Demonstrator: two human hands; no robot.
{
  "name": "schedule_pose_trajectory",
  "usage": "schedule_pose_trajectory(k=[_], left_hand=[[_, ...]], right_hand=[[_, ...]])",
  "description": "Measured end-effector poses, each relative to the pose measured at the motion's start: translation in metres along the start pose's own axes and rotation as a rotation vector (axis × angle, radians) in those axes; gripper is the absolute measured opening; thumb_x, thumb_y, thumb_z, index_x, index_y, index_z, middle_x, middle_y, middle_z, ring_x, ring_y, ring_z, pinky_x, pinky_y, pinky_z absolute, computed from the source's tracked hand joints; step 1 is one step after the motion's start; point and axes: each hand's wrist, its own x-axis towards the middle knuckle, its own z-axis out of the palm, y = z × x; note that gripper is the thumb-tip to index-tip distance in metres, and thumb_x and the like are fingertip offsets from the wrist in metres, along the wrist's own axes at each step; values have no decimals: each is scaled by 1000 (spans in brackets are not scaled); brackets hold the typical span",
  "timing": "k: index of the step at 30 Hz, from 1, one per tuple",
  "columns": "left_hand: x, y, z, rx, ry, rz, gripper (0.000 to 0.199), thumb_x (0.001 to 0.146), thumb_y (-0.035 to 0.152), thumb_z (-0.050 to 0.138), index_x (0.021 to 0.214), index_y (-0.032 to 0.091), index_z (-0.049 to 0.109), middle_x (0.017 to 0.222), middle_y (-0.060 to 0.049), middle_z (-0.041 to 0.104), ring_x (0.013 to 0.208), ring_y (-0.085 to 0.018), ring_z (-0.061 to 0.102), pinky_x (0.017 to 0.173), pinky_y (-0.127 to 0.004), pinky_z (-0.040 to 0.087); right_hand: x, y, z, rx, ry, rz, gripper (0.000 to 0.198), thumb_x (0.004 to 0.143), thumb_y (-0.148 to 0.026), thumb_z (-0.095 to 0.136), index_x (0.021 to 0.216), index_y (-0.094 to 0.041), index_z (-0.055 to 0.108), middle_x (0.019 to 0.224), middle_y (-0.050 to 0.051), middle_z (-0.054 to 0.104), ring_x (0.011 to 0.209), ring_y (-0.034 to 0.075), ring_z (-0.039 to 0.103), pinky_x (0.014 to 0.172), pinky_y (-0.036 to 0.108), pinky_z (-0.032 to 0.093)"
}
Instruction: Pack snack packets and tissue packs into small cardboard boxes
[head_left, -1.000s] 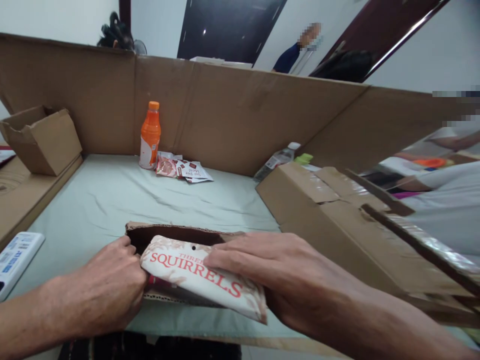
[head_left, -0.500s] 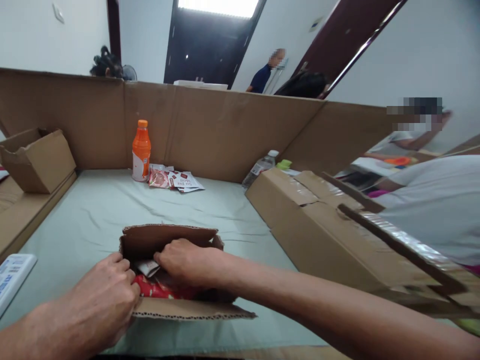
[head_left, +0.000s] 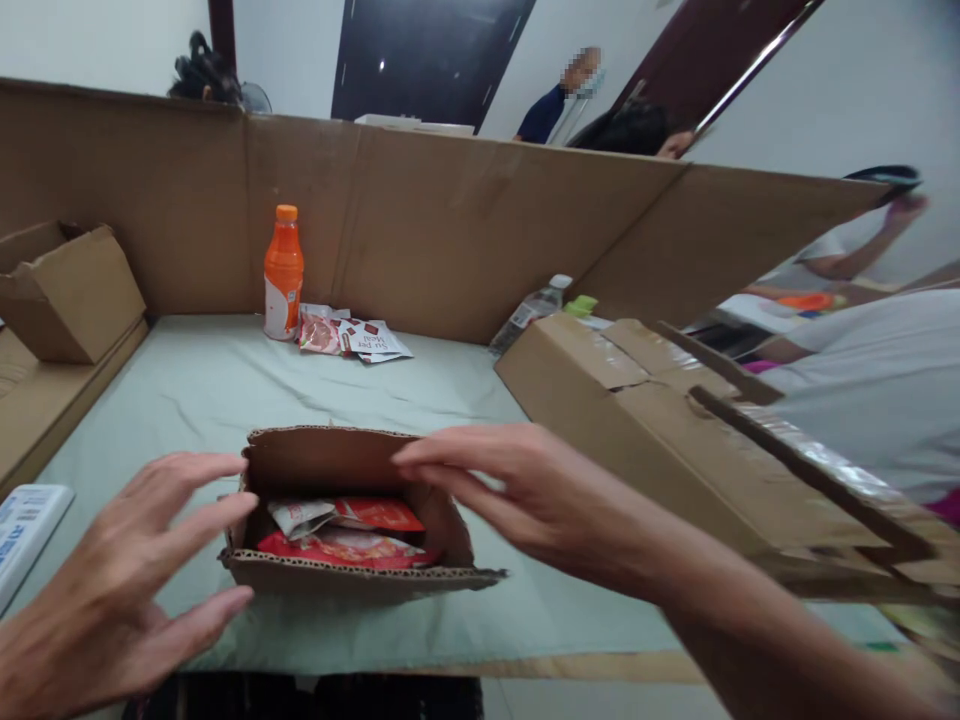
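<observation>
A small open carton (head_left: 330,465) stands on the cloth-covered counter (head_left: 450,400), its mouth facing up. Inside the carton, a whitish packet (head_left: 300,517) and an orange-red packet (head_left: 382,514) lie behind a red packet (head_left: 345,548), which sits along the near wall.

The person's left hand (head_left: 124,560) is at the carton's left side, thumb and fingers spread wide; its grip has hold of nothing. Whether its fingertips brush the carton's edge cannot be told. The right hand (head_left: 540,510) reaches in from the carton's right, its fingertips close together at the far right part of the rim. Whether that grip pinches the cardboard there cannot be made out.

Well beyond the carton, a bottle of orange drink (head_left: 283,275) stands upright, with several flat pouches (head_left: 379,340) just to its right. Beyond and to the right of the carton, a clear bottle (head_left: 531,312) leans at a tilt behind a larger cardboard box (head_left: 585,400). To the carton's left lies a white object with blue print (head_left: 30,535), partly out of view.
</observation>
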Motion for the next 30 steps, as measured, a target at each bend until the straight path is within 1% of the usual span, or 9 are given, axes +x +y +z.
schedule_pose_trajectory(k=[2,5,8,11,15,18,21,24,30], left_hand=[[-22,-6,7,-23,72,-175,49,97,39,60,144,31,48,145,-9,54,128,-29,58,104,-46,53],[-38,-6,25,-105,118,-326,49,99,42,57,146,32,45,134,-8,63,120,-29,64,103,-47,55],[-25,2,37,-178,158,-236,38,100,31,58,137,31,51,115,-4,72,104,-22,71,93,-35,60],[-4,8,38,-155,193,-188,20,100,29,60,120,30,61,96,1,73,85,-17,72,75,-24,59],[8,8,39,-75,198,-236,26,102,38,57,126,27,59,93,1,71,75,-15,70,70,-23,59],[7,8,46,-2,246,-281,40,103,35,54,141,25,50,109,-5,64,79,-17,66,76,-30,61],[1,4,54,23,264,-304,41,103,34,52,143,28,50,137,-12,53,99,-23,66,84,-39,62],[-6,-7,60,-14,181,-201,33,103,28,48,135,33,58,136,-8,59,116,-28,63,95,-45,60],[-6,-19,71,-74,232,-217,28,100,30,52,124,34,65,122,-5,68,115,-30,60,97,-48,57]], right_hand=[[-29,11,-10,-13,97,58,26,101,-24,50,104,-22,77,93,6,80,80,18,74,73,29,57],[-46,23,4,-40,-38,128,21,95,-21,60,107,-23,77,98,7,78,83,19,72,73,31,56],[-39,32,30,-21,-218,146,22,92,-20,67,111,-22,78,104,8,76,94,21,70,81,34,55],[-32,37,37,52,-232,81,29,93,-9,58,108,-23,78,101,6,76,93,20,70,81,33,55],[-36,41,21,129,164,49,29,101,-17,48,114,-20,74,109,9,76,92,18,71,81,33,58],[-40,39,20,71,348,54,46,102,-43,56,142,-18,60,144,17,62,126,26,62,101,44,55],[-42,34,39,55,75,-55,78,92,-66,62,151,-16,51,156,22,50,146,34,44,117,57,40],[-43,29,59,10,-209,-32,97,80,-73,70,155,-16,47,164,25,37,153,44,30,120,71,24],[-31,35,65,19,-261,41,91,75,-39,83,157,-25,45,172,18,25,159,40,12,123,67,20]])
